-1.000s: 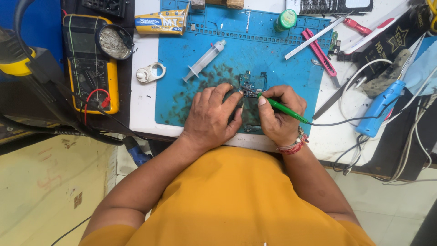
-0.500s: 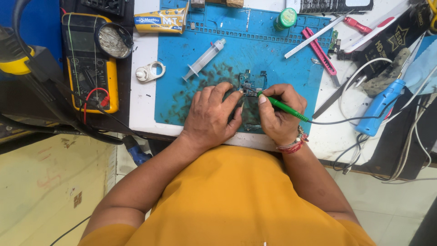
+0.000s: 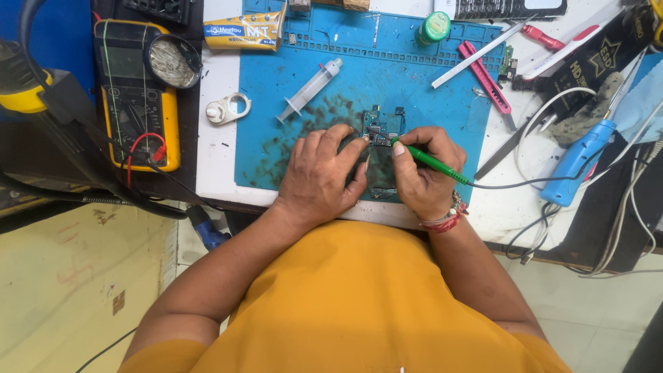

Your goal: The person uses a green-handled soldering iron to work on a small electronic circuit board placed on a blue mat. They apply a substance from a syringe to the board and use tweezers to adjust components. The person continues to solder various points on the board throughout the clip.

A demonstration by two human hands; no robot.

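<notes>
A small dark circuit board (image 3: 378, 124) lies on a blue work mat (image 3: 276, 90). My left hand (image 3: 321, 173) rests flat on the mat and presses the board's left side with its fingertips. My right hand (image 3: 423, 173) grips a green soldering iron (image 3: 431, 162) like a pen, its tip touching the board near the top. A black cable runs from the iron to the right. The lower part of the board is hidden between my hands.
A syringe (image 3: 309, 90), yellow tube (image 3: 243, 31) and green-capped pot (image 3: 435, 26) lie on the mat. Pink cutter (image 3: 487, 77) at right. Yellow multimeter (image 3: 135, 97) with leads at left. Blue tool (image 3: 577, 162) and white cables crowd the right edge.
Both hands stay on the board. The iron's tip has shifted only slightly; nothing was picked up or let go.
</notes>
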